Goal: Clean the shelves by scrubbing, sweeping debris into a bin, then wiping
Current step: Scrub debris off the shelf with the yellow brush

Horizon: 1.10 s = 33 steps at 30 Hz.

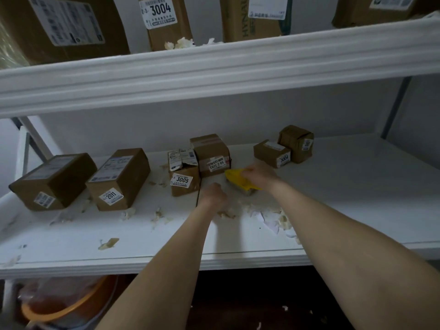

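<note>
Yellow plastic scrubbing brush bristles-down on the white middle shelf board, just in front of the brown cardboard box labelled 54-2-3203. Gripped from above by the right hand, fingers wrapped over its back. Left hand just beside it to the left, knuckles up, fingers curled down onto the board; contents of that grip, if any, not discernible. Hands near each other but apart. Torn white and beige paper scraps heaped on the board just in front of both hands, thinner bits scattered leftward toward the front edge. Touching the 54-2-3203 box on its left, a torn brown carton labelled 3005. Farther left, a long brown box labelled 2011 and, beside it, a wider brown box with a small white label. Right of the brush and farther back, a small brown box labelled 3004 against a tape-wrapped brown parcel. Above, a white upper shelf loaded with larger cardboard cartons and more scraps. Below, an orange round basin under clear plastic.
</note>
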### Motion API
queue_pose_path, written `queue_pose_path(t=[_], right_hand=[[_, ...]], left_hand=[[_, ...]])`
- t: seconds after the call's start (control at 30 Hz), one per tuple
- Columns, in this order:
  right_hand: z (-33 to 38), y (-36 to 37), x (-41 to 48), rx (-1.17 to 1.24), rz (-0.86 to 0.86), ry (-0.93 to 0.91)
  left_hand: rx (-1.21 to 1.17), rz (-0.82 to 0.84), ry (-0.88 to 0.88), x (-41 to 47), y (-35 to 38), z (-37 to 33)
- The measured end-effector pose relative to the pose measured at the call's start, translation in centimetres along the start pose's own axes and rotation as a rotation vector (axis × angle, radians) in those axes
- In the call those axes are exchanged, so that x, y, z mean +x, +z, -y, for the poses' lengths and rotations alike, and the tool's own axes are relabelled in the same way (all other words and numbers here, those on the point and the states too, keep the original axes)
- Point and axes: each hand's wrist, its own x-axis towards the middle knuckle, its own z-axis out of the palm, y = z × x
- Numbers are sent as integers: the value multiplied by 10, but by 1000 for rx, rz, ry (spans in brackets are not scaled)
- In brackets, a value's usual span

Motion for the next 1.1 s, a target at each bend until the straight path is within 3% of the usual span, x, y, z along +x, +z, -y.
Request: queue_pose_path(t=[0.17,0.27,0.4,0.63,0.9,1.1], right_hand=[[2,-8,-16,35,119,-19],[-14,-32,-24,75,-53,64],[-38,-55,-38,-18,-215,230],[-29,-40,-63,-94,-67,132],[-53,-86,-93,47,-397,340],[-89,-113,-146,-197,-597,561]], left_hand=[[134,-32,103,-9,-3,-10],[23,-83,-5,-7,-7,-9],[41,-109,42,-13,-8,-12],[11,-54,72,-29,2,-27],[153,-54,175,-40,7,-38],[133,-3,272,-52,19,-64]])
